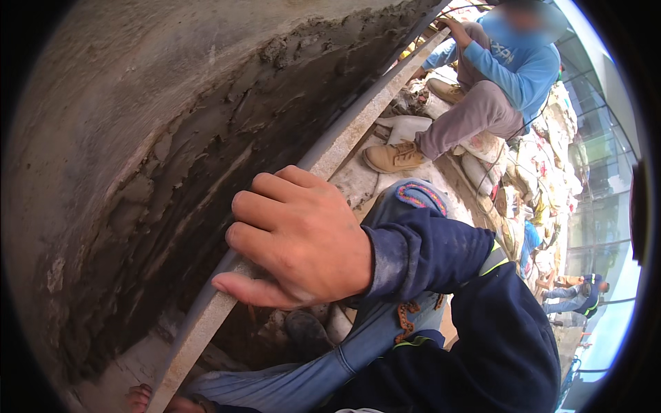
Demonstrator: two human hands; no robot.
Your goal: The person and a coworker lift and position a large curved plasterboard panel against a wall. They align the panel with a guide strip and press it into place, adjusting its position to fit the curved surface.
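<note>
A long straight bar [375, 110], dusty and pale on its upper face, slants from the lower left to the upper right along a wall with rough wet mortar [220, 144]. My right hand [303, 237] is closed over the middle of the bar, knuckles up and thumb on the near side. At the lower left edge, my left hand [139, 397] grips the bar's near end; only part of it shows. A co-worker [513, 76] in a blue top sits at the far end, with a hand [451, 29] on the bar.
Filled sacks [478, 172] and rubble lie right of the bar, under the co-worker's boots [392, 157]. My bent leg in jeans [275, 385] lies beneath my right arm. Smooth grey wall [138, 62] rises at the left. Another person [582, 292] stands farther off at the right.
</note>
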